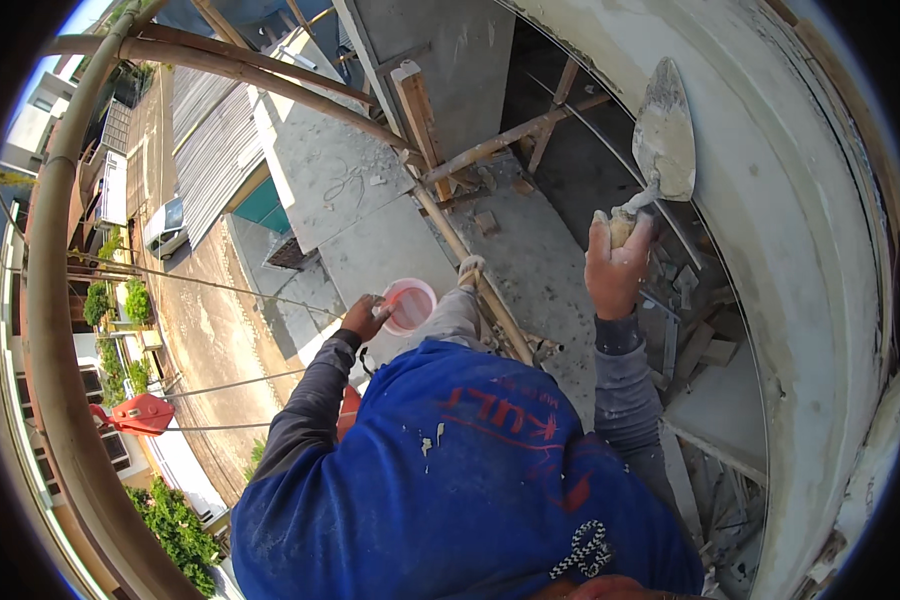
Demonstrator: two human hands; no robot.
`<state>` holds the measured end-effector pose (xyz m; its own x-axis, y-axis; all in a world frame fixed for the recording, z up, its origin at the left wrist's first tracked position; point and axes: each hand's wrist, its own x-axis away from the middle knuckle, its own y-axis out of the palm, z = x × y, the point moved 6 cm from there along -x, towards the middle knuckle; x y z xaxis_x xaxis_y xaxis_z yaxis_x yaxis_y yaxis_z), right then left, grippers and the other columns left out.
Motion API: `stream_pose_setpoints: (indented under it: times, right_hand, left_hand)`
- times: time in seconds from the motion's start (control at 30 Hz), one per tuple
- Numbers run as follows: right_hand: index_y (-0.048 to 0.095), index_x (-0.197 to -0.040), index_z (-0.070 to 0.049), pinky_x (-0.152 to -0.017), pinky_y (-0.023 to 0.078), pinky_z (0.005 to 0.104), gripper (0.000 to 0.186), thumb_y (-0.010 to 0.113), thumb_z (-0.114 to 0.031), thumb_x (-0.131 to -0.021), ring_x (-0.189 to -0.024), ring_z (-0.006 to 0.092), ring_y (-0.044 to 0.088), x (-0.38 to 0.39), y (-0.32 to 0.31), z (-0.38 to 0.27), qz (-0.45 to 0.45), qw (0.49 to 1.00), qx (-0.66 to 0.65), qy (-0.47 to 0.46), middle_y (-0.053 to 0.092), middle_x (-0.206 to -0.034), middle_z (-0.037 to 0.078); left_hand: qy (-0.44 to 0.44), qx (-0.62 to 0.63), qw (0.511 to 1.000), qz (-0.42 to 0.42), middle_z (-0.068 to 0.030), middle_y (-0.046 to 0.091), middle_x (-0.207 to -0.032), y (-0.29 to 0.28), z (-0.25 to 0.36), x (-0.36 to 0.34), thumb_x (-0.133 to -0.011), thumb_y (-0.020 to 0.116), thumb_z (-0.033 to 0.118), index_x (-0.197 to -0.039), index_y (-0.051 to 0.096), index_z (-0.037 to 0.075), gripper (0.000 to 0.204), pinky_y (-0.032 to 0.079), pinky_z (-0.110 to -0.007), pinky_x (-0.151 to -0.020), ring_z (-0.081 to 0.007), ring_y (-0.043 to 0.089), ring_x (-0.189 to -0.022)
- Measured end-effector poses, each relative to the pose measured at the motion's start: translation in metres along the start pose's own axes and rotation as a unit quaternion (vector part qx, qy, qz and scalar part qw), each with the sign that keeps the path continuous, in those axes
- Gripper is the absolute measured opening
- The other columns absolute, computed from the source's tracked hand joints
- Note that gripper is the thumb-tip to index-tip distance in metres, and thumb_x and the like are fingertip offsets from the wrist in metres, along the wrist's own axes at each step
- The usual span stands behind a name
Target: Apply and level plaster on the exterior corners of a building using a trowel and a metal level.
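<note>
My right hand is raised at the right, its fingers wrapped round the handle of a pointed trowel. Grey-white mortar coats the blade, which points away from me over the edge of a curved plastered wall. Whether the blade touches the wall I cannot tell. Lower and to the left, my left hand is closed at the rim of a round pink bucket. The bucket hangs beside my leg, with a pale wet patch inside. White smears mark my right fingers.
Bamboo scaffold poles bend round the left side, and another pole crosses by my foot. A red pulley block hangs on ropes at the left. Far below lie a street with a car and rubble under the wall.
</note>
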<state>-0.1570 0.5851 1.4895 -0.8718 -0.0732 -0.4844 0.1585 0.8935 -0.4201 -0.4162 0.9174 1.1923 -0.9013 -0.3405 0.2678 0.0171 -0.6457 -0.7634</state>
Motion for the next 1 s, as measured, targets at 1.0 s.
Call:
stream_pose_setpoints:
  times: [1.0]
  right_hand:
    - [0.050,-0.092,-0.001,-0.057,0.046,0.0351,0.023,0.063,-0.011,-0.076,-0.058,0.0271,0.057,-0.026,0.054,-0.024,0.082,0.993,0.054,0.065,0.057,-0.070,0.013]
  left_hand:
    - [0.177,-0.083,0.974,-0.114,-0.0197,0.062,-0.101,-0.048,-0.029,-0.348,-0.083,0.063,0.044,-0.102,0.062,0.001,0.047,0.047,-0.040,-0.085,-0.0346,0.059,-0.096]
